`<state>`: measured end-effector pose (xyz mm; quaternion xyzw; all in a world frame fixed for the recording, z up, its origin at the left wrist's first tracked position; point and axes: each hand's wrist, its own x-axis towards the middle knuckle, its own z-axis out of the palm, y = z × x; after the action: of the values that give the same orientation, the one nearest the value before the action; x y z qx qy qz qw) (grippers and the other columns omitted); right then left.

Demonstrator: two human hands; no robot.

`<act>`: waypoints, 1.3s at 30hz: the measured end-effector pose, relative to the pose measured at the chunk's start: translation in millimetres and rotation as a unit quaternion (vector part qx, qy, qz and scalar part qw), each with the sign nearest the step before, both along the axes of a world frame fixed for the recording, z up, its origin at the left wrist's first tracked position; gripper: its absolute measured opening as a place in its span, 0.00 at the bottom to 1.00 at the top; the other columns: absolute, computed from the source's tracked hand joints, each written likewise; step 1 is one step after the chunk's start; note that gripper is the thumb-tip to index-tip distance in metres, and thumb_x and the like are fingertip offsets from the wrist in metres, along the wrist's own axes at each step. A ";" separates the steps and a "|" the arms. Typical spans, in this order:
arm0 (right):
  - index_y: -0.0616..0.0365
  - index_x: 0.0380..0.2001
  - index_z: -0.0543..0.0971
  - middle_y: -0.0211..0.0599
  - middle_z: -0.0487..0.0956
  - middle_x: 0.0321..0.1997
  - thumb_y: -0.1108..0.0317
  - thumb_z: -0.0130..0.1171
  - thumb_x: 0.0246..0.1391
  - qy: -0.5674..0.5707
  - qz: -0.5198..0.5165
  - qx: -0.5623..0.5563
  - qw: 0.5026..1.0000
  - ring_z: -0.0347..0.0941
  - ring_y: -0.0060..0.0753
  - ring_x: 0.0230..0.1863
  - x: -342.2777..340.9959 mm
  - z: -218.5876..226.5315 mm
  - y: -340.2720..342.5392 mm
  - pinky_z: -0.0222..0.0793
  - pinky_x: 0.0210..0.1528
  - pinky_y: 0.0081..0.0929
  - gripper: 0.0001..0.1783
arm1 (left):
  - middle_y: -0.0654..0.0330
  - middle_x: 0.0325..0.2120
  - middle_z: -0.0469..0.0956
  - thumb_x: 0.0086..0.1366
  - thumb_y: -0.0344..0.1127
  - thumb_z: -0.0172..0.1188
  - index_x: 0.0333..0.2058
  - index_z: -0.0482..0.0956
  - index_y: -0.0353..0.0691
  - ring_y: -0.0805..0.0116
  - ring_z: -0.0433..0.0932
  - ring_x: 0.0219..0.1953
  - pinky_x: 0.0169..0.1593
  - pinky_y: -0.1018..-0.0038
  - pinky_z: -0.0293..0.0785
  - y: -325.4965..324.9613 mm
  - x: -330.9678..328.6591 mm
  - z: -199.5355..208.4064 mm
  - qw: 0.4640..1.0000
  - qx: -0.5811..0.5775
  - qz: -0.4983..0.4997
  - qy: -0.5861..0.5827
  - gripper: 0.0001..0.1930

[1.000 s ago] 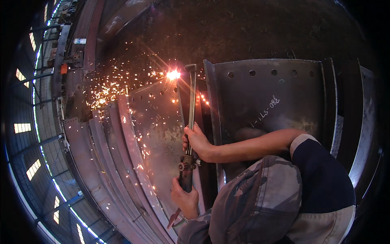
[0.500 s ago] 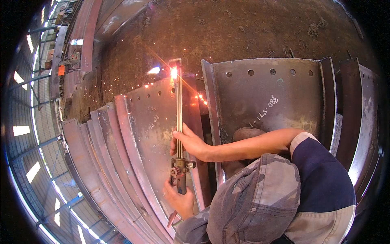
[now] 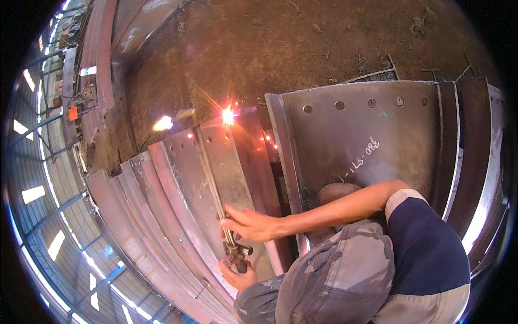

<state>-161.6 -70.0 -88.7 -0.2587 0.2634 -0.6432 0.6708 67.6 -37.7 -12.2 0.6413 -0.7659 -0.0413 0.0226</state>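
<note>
Head view: cutting torch [image 3: 213, 178] gripped by both hands; right hand [image 3: 249, 224] fingers wrap tube, left hand [image 3: 237, 272] clenches handle.

1. A large steel plate [image 3: 367, 140] stands on the right, with a row of round holes near its top edge and chalk marks on its face.
2. Dark upright steel sections [image 3: 475, 156] stand just beside it, toward the right rim.
3. Brown earth floor [image 3: 259, 48] fills the top, scattered with small bits of scrap.
4. A long reddish steel beam [image 3: 102, 65] runs along the left.
5. Roof framing [image 3: 38, 178] with bright skylights (bent by the lens) curves down the left edge.
</note>
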 end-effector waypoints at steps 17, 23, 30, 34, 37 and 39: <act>0.62 0.46 0.64 0.47 0.82 0.34 0.52 0.41 0.74 -0.034 0.105 -0.062 0.992 0.80 0.41 0.29 -20.2 -23.6 -18.1 0.73 0.32 0.37 0.20 | 0.47 0.44 0.75 0.37 0.23 0.71 0.54 0.71 0.35 0.47 0.75 0.45 0.50 0.58 0.71 -0.3 0.3 -13.0 0.997 -0.025 0.050 -0.052 0.39; 0.61 0.45 0.66 0.41 0.77 0.20 0.50 0.39 0.74 -0.035 0.123 -0.041 0.991 0.78 0.38 0.25 -19.6 -28.7 -19.8 0.71 0.28 0.38 0.22 | 0.48 0.41 0.75 0.39 0.23 0.69 0.51 0.72 0.36 0.45 0.74 0.43 0.49 0.57 0.69 -1.0 -3.9 -14.9 0.997 -0.045 0.059 -0.029 0.34; 0.60 0.41 0.67 0.40 0.77 0.20 0.48 0.40 0.74 0.004 0.144 -0.034 0.989 0.76 0.34 0.21 -27.0 -17.3 -19.9 0.69 0.25 0.33 0.23 | 0.47 0.35 0.71 0.40 0.22 0.62 0.43 0.72 0.34 0.42 0.72 0.40 0.46 0.55 0.66 1.0 -14.7 1.3 0.994 -0.068 0.085 -0.011 0.25; 0.61 0.40 0.67 0.39 0.78 0.20 0.48 0.41 0.74 0.056 0.163 -0.045 0.984 0.75 0.31 0.20 -32.6 -10.0 -19.1 0.69 0.23 0.32 0.23 | 0.48 0.35 0.71 0.38 0.23 0.62 0.42 0.72 0.33 0.42 0.71 0.44 0.47 0.53 0.66 8.3 -23.7 9.3 0.991 -0.112 0.074 -0.017 0.26; 0.60 0.37 0.68 0.38 0.78 0.20 0.48 0.43 0.73 0.072 0.163 -0.032 0.983 0.75 0.29 0.20 -34.2 -4.8 -15.0 0.69 0.23 0.31 0.23 | 0.47 0.37 0.71 0.40 0.19 0.60 0.45 0.72 0.31 0.43 0.73 0.42 0.49 0.57 0.69 12.3 -28.2 13.5 0.993 -0.105 0.049 -0.028 0.27; 0.61 0.36 0.68 0.37 0.79 0.20 0.48 0.43 0.73 0.075 0.184 0.003 0.980 0.75 0.28 0.20 -32.9 -2.2 -12.1 0.70 0.23 0.30 0.24 | 0.47 0.37 0.71 0.41 0.19 0.60 0.44 0.71 0.31 0.43 0.72 0.43 0.49 0.56 0.68 14.4 -28.9 15.8 0.993 -0.092 0.063 -0.031 0.26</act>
<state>-194.4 -82.1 -90.9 -0.3482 0.2631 -0.4865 0.7569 38.6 -23.4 3.6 0.6843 -0.7249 0.0510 0.0604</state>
